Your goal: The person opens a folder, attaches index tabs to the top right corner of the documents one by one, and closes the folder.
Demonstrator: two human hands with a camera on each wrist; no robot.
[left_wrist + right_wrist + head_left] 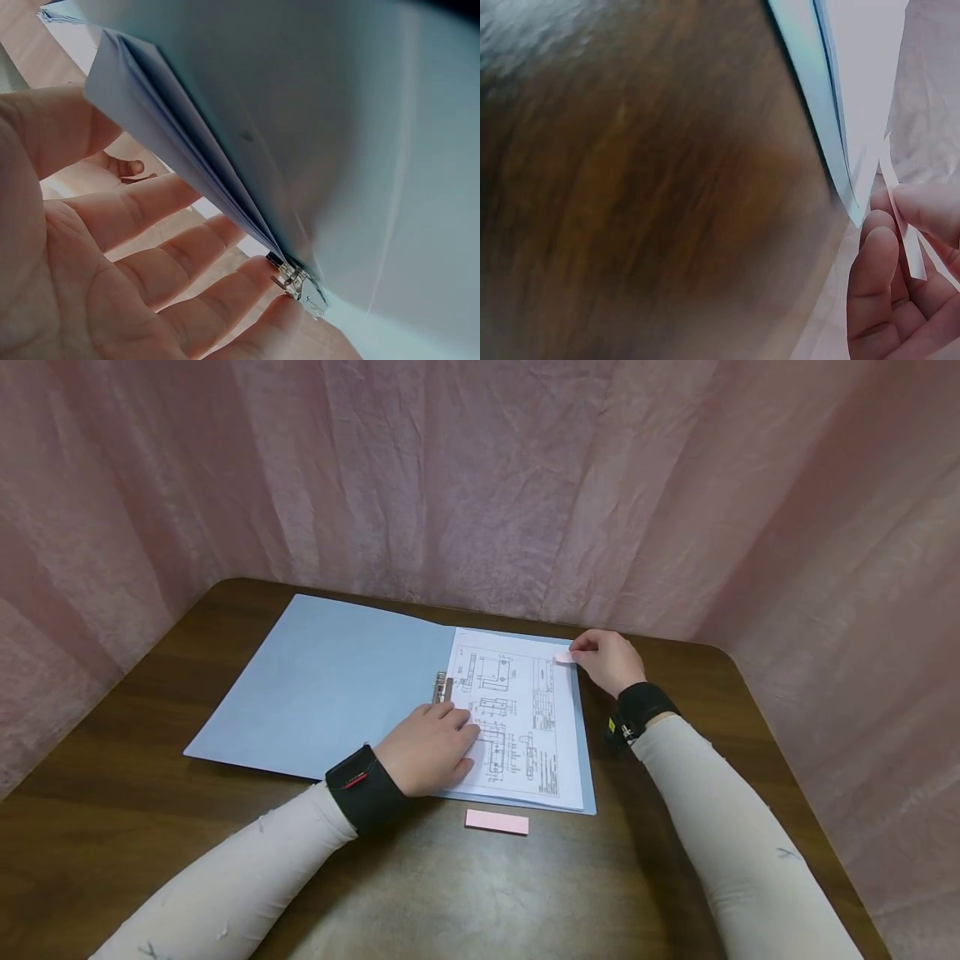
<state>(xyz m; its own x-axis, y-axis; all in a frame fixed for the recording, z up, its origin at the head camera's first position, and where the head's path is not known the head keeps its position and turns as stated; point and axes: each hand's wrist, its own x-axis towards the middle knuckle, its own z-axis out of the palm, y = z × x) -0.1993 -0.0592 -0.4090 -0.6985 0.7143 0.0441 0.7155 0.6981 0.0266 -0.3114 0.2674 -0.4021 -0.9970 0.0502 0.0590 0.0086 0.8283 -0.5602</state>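
Observation:
A light blue folder (pixel 322 685) lies spread flat, with printed technical drawings (pixel 517 693) on its right side under a metal clip (pixel 440 687). My left hand (pixel 433 750) rests with fingers extended on the papers' left edge, just below the clip; in the left wrist view the fingers lie beside the clip (pixel 304 291). At the papers' top right corner, my right hand (pixel 609 662) pinches a pale pink sticky note (pixel 563 657) between thumb and fingers. The right wrist view shows this thin sticky note (pixel 909 240) edge-on, close to the sheets' corner.
A pink sticky note pad (pixel 497 822) lies on the brown wooden table (pixel 465 893) just in front of the folder's lower edge. Pink curtains (pixel 480 485) hang behind the table and along its sides.

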